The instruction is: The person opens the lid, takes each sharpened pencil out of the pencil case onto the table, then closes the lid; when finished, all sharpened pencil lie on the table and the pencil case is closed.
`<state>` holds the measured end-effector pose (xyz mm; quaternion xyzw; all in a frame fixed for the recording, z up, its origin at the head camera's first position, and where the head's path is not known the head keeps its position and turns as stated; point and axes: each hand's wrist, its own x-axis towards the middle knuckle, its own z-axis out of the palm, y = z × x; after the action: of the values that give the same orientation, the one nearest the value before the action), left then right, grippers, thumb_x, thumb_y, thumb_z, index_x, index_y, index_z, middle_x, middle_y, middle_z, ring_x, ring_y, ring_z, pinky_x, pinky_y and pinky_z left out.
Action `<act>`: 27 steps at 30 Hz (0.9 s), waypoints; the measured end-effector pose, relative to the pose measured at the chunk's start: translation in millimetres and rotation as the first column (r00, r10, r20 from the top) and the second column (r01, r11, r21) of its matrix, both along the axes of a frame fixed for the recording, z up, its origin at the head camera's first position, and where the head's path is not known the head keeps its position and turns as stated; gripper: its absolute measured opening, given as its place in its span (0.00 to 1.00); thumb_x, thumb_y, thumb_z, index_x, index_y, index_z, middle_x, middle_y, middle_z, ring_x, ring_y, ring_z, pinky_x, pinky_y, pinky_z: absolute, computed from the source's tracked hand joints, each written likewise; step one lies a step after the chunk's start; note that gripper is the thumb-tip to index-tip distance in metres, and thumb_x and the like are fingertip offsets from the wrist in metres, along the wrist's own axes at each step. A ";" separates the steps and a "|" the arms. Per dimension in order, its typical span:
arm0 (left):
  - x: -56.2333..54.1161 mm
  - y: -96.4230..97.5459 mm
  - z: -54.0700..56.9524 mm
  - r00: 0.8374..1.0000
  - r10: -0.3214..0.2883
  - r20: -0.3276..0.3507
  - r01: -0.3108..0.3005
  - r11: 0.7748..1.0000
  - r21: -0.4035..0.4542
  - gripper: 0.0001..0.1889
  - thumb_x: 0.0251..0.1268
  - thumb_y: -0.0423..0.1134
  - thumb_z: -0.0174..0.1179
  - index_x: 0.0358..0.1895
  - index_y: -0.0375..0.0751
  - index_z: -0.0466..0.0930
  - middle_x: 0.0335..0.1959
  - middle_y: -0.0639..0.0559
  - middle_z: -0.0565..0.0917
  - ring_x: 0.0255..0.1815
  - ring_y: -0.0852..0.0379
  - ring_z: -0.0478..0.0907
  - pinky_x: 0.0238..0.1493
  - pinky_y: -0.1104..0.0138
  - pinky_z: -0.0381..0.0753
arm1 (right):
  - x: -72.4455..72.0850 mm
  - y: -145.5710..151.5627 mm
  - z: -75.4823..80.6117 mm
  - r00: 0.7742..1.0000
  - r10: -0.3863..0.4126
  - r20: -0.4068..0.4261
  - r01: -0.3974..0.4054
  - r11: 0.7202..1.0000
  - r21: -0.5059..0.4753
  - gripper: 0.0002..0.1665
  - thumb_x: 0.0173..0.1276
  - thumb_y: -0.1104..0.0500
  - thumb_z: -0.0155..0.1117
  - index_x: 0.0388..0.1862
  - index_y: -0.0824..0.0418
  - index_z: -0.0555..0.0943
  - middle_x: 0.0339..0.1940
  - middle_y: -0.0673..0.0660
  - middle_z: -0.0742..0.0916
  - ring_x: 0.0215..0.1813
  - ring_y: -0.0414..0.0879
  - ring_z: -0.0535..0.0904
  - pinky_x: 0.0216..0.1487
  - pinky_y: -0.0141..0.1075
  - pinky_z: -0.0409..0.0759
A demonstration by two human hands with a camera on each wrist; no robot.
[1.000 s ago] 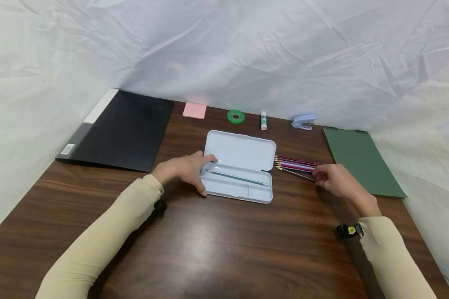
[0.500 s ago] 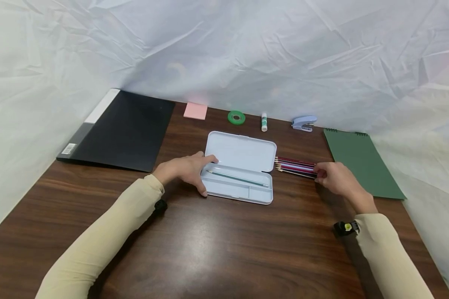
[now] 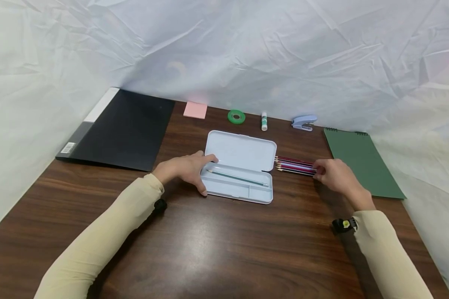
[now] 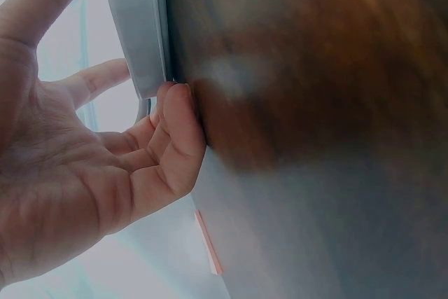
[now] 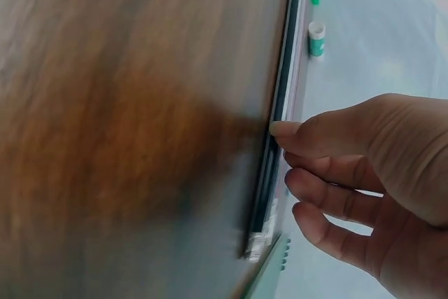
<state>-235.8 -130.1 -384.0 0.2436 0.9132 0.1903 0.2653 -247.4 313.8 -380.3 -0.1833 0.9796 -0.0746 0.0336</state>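
Observation:
A pale pencil case (image 3: 241, 150) lies with its lid folded back in the middle of the head view. Its long compartment holds a teal pencil (image 3: 237, 179). My left hand (image 3: 187, 168) grips the case's left end, thumb at the near corner and fingers at the hinge side; the left wrist view shows curled fingers at its edge (image 4: 143, 33). To the right of the case, several red and purple pencils (image 3: 293, 162) lie side by side. At the near side of that row, my right hand (image 3: 336, 176) pinches a dark pencil (image 5: 283, 68) near its rear end, thumb on its side.
A green spiral notebook (image 3: 364, 164) lies right of the right hand. Along the back stand or lie a stapler (image 3: 303, 122), a glue stick (image 3: 264, 121), green tape (image 3: 236, 116) and pink sticky notes (image 3: 195, 110). A black folder (image 3: 123, 128) is at left.
The dark pencil has swung from a slant to lie alongside the row, and the right hand has moved slightly away from me with it. The left hand stays on the case.

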 end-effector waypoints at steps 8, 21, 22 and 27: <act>0.3 -0.6 2.1 1.000 -0.003 0.005 0.003 1.000 0.006 0.52 0.46 0.51 0.79 0.76 0.53 0.57 0.60 0.40 0.68 0.52 0.47 0.73 0.53 0.56 0.75 | 2.1 -37.3 16.7 0.986 0.089 -0.142 -0.107 0.987 -0.119 0.14 0.64 0.67 0.67 0.49 0.67 0.84 0.35 0.61 0.88 0.34 0.52 0.82 0.36 0.49 0.77; 0.7 -0.1 2.7 1.000 0.000 0.001 0.000 1.000 0.001 0.52 0.46 0.51 0.79 0.75 0.53 0.58 0.60 0.40 0.68 0.51 0.47 0.73 0.53 0.56 0.75 | 15.0 -142.3 11.0 0.929 0.369 -0.015 -0.367 0.917 -0.159 0.15 0.64 0.64 0.69 0.50 0.61 0.85 0.37 0.53 0.89 0.38 0.43 0.83 0.43 0.42 0.81; 0.9 0.1 2.9 1.000 0.002 0.000 -0.002 1.000 -0.001 0.52 0.46 0.51 0.79 0.75 0.53 0.58 0.60 0.40 0.68 0.51 0.47 0.73 0.53 0.56 0.75 | 15.5 -148.6 9.6 0.920 0.391 -0.009 -0.389 0.910 -0.143 0.14 0.64 0.65 0.69 0.50 0.61 0.85 0.37 0.53 0.89 0.38 0.43 0.83 0.43 0.42 0.81; 1.9 1.8 4.0 1.000 0.004 -0.001 -0.004 1.000 -0.009 0.52 0.46 0.51 0.79 0.75 0.54 0.58 0.59 0.41 0.68 0.51 0.47 0.73 0.53 0.57 0.74 | 18.0 -173.4 4.9 0.888 0.459 -0.013 -0.459 0.887 -0.037 0.13 0.64 0.67 0.68 0.47 0.59 0.86 0.37 0.52 0.90 0.36 0.44 0.82 0.42 0.42 0.81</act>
<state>-234.0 -128.2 -380.0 0.2407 0.9147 0.1867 0.2657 -229.4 140.4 -375.4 -0.4105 0.9069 -0.0835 0.0449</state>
